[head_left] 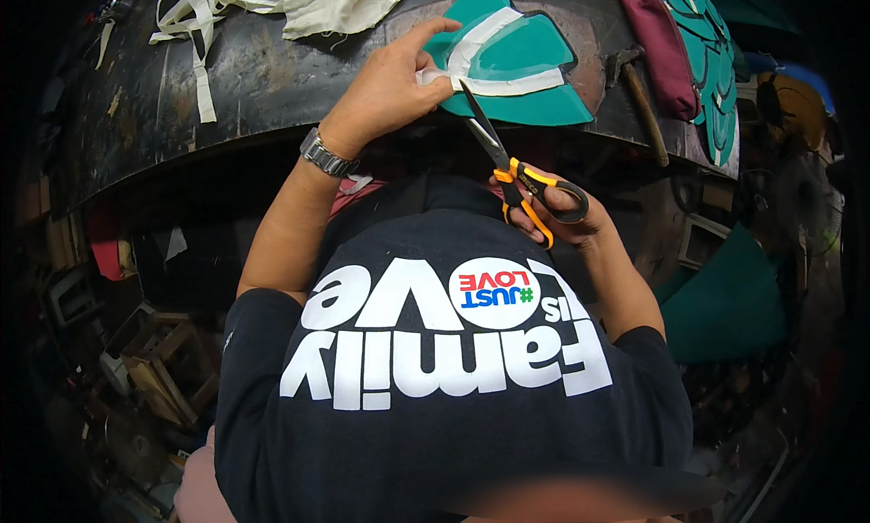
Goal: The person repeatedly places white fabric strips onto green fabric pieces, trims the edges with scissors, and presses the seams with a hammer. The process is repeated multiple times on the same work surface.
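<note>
Over the near edge of the dark worktable, a teal-green cut piece (530, 47) with dark edging carries white fabric strips (507, 84) that meet at its left corner. At that corner my left hand (391, 81) is closed on the white strip, thumb low and index finger stretched along the green piece. My right hand (575, 217) grips a pair of scissors (494, 147) by the yellow and black handles. The blades point up and left, and their tip reaches the lower white strip near my left thumb. Whether the tip touches the strip, I cannot tell.
White cloth and loose strips (204, 61) lie at the table's far left. To the right are a hammer (642, 106), a maroon pouch (666, 56) and stacked green pieces (711, 70). Green sheet material (725, 296) stands below right; wooden boxes (163, 360) sit lower left.
</note>
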Motion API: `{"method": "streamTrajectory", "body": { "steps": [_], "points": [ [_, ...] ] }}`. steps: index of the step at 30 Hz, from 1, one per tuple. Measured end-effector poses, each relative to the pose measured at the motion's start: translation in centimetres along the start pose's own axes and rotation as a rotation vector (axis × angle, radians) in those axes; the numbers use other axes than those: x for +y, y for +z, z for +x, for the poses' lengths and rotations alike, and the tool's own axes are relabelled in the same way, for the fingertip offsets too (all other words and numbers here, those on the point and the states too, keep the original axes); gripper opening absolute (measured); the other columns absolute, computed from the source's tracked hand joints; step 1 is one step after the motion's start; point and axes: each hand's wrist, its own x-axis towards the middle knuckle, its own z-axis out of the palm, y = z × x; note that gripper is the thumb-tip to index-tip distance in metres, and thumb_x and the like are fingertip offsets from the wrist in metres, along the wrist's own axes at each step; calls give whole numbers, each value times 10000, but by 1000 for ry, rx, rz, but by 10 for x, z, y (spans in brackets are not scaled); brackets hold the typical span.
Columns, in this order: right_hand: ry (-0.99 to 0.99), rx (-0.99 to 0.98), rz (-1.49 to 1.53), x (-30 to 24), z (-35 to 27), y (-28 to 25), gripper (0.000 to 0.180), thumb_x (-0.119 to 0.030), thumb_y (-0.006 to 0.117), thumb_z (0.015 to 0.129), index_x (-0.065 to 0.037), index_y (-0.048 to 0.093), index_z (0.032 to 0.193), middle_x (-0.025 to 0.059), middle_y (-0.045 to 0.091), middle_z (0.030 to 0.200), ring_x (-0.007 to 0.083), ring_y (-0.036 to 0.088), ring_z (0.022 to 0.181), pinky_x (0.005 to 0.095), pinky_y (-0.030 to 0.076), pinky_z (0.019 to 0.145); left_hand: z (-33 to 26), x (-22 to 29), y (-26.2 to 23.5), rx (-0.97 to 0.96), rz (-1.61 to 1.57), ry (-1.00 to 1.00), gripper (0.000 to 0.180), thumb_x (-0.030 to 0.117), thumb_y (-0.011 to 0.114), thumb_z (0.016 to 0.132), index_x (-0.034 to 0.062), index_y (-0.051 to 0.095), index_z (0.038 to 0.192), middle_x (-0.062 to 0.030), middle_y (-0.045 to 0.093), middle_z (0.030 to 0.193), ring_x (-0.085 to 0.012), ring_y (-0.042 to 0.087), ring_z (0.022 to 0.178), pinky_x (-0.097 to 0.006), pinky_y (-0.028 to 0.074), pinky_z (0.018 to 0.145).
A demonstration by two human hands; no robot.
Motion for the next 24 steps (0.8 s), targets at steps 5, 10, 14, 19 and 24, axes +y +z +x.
{"method": "streamTrajectory", "body": {
  "steps": [5,10,14,19,24],
  "points": [
    [52,-9,4,-8,-19,-6,988,-501,875,690,62,467,1392,112,617,752,136,636,609,216,517,476,-1,0,0,-14,-85,-43,606,117,627,862,142,508,1455,-26,628,734,-86,621,629,-250,532,618],
    [46,-84,-18,-13,-25,-12,964,-468,865,706,89,463,1382,113,618,740,135,632,599,204,508,449,-1,-1,1,-6,-77,-39,601,119,621,866,144,509,1456,-30,632,744,-89,620,628,-253,534,624],
    [-17,-41,-1,-11,-15,-9,958,-508,854,733,85,472,1382,105,623,733,125,611,552,200,486,466,-1,-3,1,-5,-23,-13,597,129,622,869,146,513,1456,-26,625,737,-92,613,627,-258,524,627],
    [-27,-24,16,-8,1,-2,892,-517,819,801,68,481,1383,76,615,713,116,602,538,198,482,470,0,-3,2,-1,70,42,596,142,626,869,148,518,1455,-24,611,719,-101,585,628,-267,490,636],
    [-25,29,-20,-8,1,5,805,-471,792,856,57,488,1383,72,604,698,94,576,520,174,462,472,-2,0,3,17,121,71,586,149,628,863,153,536,1441,-38,610,713,-123,574,646,-283,479,653]
  ]
}}
